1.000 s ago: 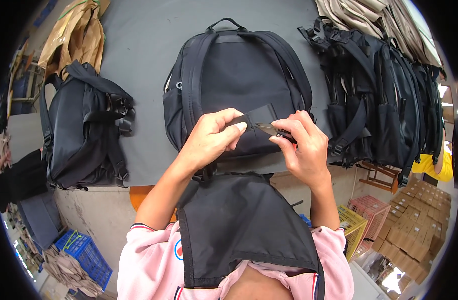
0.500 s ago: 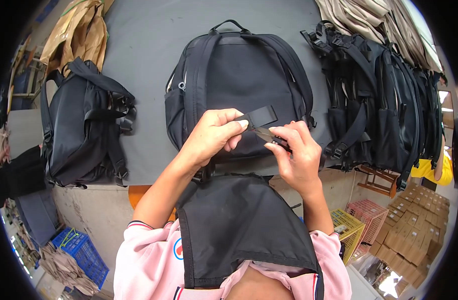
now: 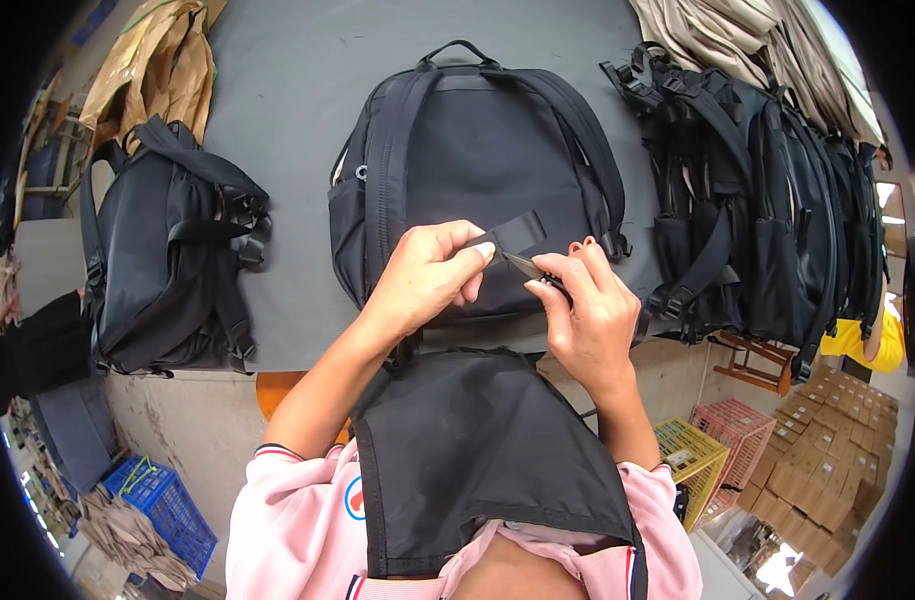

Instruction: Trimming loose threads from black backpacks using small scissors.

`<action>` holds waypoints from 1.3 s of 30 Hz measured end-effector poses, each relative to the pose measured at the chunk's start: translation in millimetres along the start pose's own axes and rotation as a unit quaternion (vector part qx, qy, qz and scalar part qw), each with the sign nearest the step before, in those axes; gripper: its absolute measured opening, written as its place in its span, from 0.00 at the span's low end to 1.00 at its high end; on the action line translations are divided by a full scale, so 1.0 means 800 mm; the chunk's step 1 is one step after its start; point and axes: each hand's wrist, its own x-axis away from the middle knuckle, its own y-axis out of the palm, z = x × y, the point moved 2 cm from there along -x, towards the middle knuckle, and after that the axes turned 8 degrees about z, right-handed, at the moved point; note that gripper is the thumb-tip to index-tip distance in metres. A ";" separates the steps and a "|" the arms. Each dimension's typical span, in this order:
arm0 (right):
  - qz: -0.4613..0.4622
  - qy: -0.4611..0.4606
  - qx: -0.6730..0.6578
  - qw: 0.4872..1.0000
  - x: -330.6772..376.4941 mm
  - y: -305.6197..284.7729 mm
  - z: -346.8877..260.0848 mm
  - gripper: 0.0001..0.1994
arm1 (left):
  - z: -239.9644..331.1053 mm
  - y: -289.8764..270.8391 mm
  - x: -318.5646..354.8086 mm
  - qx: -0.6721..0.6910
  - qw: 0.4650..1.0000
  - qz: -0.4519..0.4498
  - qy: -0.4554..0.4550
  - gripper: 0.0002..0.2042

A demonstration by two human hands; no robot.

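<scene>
A smooth grey table (image 3: 287, 120) bears a rounded black cloth backpack (image 3: 487, 140) at its near middle, padded straps upward. Above the backpack's near part, the left hand (image 3: 432, 270) slants rightward, thumb and forefinger pinched; the right hand (image 3: 592, 310) angles leftward, fingers curled. The left grips a flat black strap (image 3: 520, 232); the right grips snips (image 3: 522, 266), their pointed metal blades close by the strap.

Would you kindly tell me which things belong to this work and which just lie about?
In use:
- black strap, in the left hand
- snips, in the right hand
- black backpack beneath

Seemingly lying about:
- brown paper
- blue crate
- yellow crate
- cardboard boxes
</scene>
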 end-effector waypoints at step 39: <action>-0.048 -0.033 -0.036 0.998 -0.023 -0.008 0.026 0.14 | -0.003 0.019 0.009 -0.045 0.998 -0.006 0.039 0.10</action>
